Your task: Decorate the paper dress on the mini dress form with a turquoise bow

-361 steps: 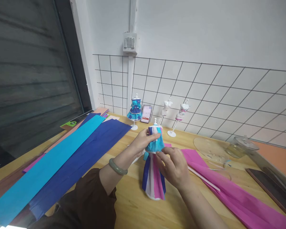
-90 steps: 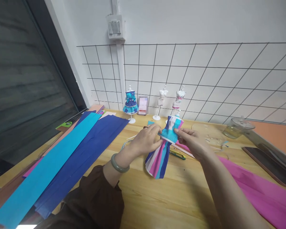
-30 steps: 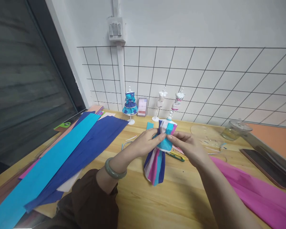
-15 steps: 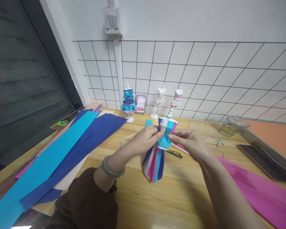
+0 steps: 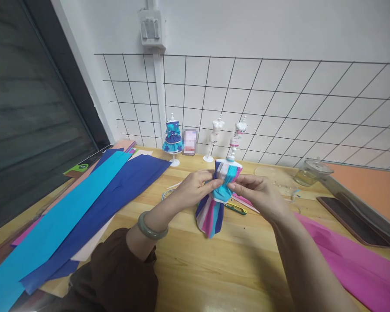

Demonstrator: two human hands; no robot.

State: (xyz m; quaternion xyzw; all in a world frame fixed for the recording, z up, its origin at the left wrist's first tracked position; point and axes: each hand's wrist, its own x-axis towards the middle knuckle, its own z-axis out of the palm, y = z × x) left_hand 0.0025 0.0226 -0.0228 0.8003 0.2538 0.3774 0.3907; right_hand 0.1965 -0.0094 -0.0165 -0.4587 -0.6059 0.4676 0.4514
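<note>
left hand [image 5: 198, 186] and right hand [image 5: 255, 188] pinch the striped dress [image 5: 228, 173] at its waist from opposite sides, seemingly to steady the white dress form [image 5: 233, 154] inside, which leans over the table [image 5: 195, 268]; whether its base touches down, i cannot tell. dark blue paper [image 5: 130, 186] lies off left, probably for elbow room; a cutter [image 5: 237, 209] sits near the skirt, within easy reach.

dress [image 5: 221, 195]: blue, white, pink, cyan stripes | bangle [image 5: 148, 232]: green | sleeve [image 5: 120, 277]: brown | wall [image 5: 266, 30]: white, black grid
</note>
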